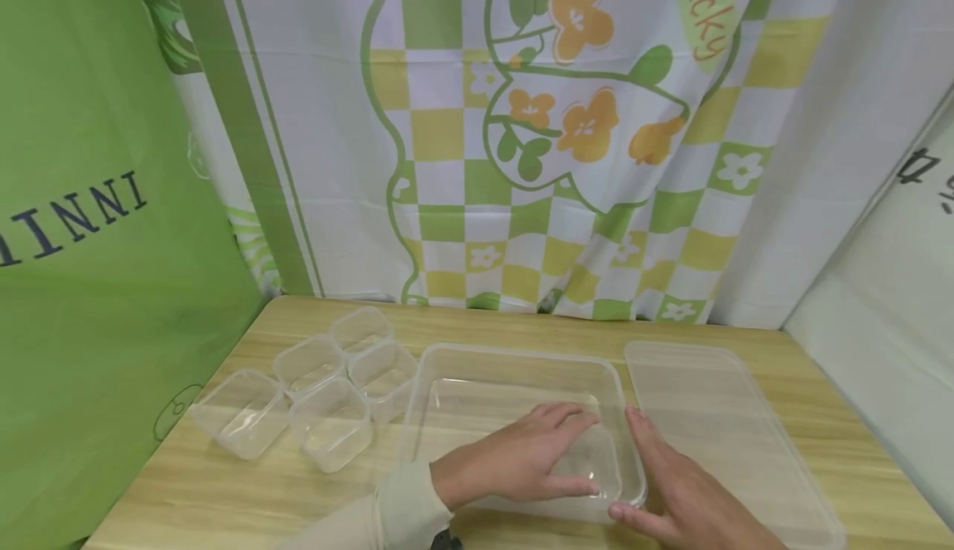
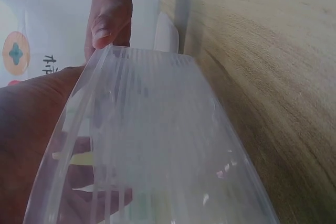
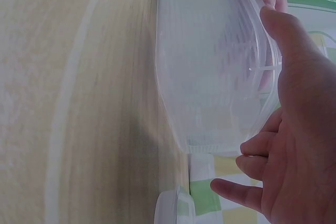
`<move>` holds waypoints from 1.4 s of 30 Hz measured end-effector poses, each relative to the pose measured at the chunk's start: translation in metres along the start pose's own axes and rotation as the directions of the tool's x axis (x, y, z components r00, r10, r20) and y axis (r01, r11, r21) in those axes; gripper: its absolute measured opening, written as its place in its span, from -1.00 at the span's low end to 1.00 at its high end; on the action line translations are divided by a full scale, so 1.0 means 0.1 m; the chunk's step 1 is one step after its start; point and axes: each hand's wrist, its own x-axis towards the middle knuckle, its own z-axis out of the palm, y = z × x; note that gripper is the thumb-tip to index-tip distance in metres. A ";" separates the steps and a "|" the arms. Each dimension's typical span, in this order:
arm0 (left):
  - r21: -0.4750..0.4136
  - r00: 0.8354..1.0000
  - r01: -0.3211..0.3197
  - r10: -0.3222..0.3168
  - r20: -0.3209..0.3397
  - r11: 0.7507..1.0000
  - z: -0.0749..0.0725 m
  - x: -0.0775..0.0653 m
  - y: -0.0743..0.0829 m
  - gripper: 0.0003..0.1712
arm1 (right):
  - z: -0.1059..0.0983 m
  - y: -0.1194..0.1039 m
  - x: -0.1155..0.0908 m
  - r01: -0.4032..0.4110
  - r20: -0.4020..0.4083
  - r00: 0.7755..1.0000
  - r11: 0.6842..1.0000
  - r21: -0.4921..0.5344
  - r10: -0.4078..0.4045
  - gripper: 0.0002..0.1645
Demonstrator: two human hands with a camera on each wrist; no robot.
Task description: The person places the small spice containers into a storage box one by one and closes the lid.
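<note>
A large clear plastic container (image 1: 522, 354) stands upright on the table, its open top facing up. My left hand (image 1: 522, 455) is over its right half, fingers loosely spread and thumb extended. At the container's right side is my right hand (image 1: 686, 484), its fingers nearly straight along the wall and its thumb by the near right corner. In the right wrist view, that hand's thumb (image 3: 283, 27) lies at the container's rim. The left wrist view shows the left hand's fingers (image 2: 81, 174) through the clear wall. Neither hand visibly grips anything.
Several small clear containers (image 1: 331, 426) are grouped to the left. A flat translucent lid (image 1: 730, 417) lies on the table (image 1: 194, 500) at the right. A patterned curtain (image 1: 432, 136) hangs behind, with a green cloth (image 1: 89, 119) at the left and a pale one (image 1: 887, 268) at the right.
</note>
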 end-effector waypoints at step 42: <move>0.358 0.921 -0.004 0.143 -0.363 0.934 -0.90 -0.87 -0.27 -0.53 | -0.05 -0.05 0.00 -0.154 0.094 0.985 0.982 0.110 0.144 0.36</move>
